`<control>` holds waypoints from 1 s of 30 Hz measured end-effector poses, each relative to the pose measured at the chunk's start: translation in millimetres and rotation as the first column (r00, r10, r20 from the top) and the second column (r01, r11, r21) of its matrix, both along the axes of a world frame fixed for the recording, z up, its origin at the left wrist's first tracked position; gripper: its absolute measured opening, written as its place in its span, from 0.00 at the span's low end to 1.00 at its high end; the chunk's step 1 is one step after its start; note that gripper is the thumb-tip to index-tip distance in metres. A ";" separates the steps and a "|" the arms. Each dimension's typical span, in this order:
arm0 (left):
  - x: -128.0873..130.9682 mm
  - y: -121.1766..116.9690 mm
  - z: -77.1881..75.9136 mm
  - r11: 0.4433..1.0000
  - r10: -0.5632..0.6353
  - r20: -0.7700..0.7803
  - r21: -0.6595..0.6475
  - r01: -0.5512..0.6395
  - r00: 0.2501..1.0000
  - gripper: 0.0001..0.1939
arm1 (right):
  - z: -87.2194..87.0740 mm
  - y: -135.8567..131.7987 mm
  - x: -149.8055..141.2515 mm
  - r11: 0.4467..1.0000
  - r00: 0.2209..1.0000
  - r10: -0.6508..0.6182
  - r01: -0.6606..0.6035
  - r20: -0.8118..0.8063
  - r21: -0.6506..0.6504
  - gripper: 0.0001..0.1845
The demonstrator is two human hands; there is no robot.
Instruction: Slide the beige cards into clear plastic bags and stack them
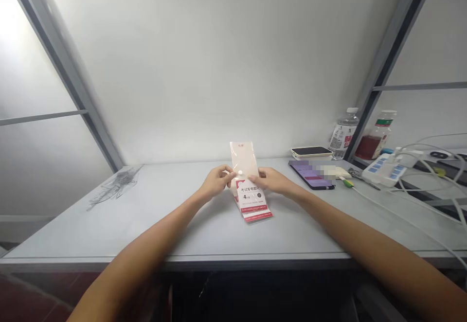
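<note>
While held upright over a pale grey tabletop [109,229], a translucent peach plastic sleeve [243,159] is pinched from both sides by the closed fingers of the left hand [217,182] and the right hand [272,181]. The sleeve is kept at the table's centre, just above a white-and-red printed paper packet [251,200] lying there. A black smartphone with a purple screen [312,176] is placed near the right hand.
</note>
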State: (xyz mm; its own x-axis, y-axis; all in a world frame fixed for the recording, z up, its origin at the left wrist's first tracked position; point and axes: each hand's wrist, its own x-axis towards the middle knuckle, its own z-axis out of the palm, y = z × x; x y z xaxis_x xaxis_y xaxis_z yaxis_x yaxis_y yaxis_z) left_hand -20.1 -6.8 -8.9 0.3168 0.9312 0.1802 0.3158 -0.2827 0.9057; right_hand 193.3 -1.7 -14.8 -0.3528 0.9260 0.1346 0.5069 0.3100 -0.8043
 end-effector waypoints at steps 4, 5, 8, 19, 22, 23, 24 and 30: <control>0.8 -2.8 -0.7 0.974 0.183 -0.122 0.155 -0.164 0.975 0.18 | 6.0 -5.9 -4.0 0.987 0.936 0.118 -0.146 -0.330 -0.060 0.21; 1.1 -3.4 -1.5 0.958 0.233 -0.150 0.203 -0.200 0.961 0.18 | 6.9 -7.1 -5.0 0.989 0.924 0.119 -0.142 -0.365 -0.038 0.21; 1.8 -4.9 -3.7 0.919 0.305 -0.209 0.322 -0.229 0.929 0.19 | 7.0 -9.3 -7.5 0.990 0.892 0.142 -0.133 -0.429 0.051 0.19; 6.2 -11.8 -4.2 0.778 0.402 -0.384 0.622 -0.088 0.831 0.18 | -1.9 -16.0 -10.6 0.939 0.953 0.192 -0.110 -0.233 0.325 0.15; 7.7 -13.7 -4.3 0.720 0.441 -0.413 0.693 -0.039 0.797 0.16 | -1.1 -19.0 -11.4 0.883 0.965 0.215 -0.128 -0.148 0.451 0.13; 8.2 -14.5 -4.1 0.698 0.457 -0.418 0.716 -0.025 0.785 0.16 | -0.7 -20.2 -11.8 0.867 0.967 0.220 -0.133 -0.131 0.481 0.13; 8.8 -15.3 -3.9 0.674 0.474 -0.420 0.739 -0.011 0.774 0.16 | -0.3 -21.3 -12.2 0.853 0.968 0.221 -0.133 -0.118 0.505 0.13; 11.6 -19.7 -2.7 0.537 0.559 -0.438 0.838 0.095 0.703 0.14 | -1.4 -25.7 -15.2 0.767 0.981 0.180 -0.091 -0.077 0.635 0.19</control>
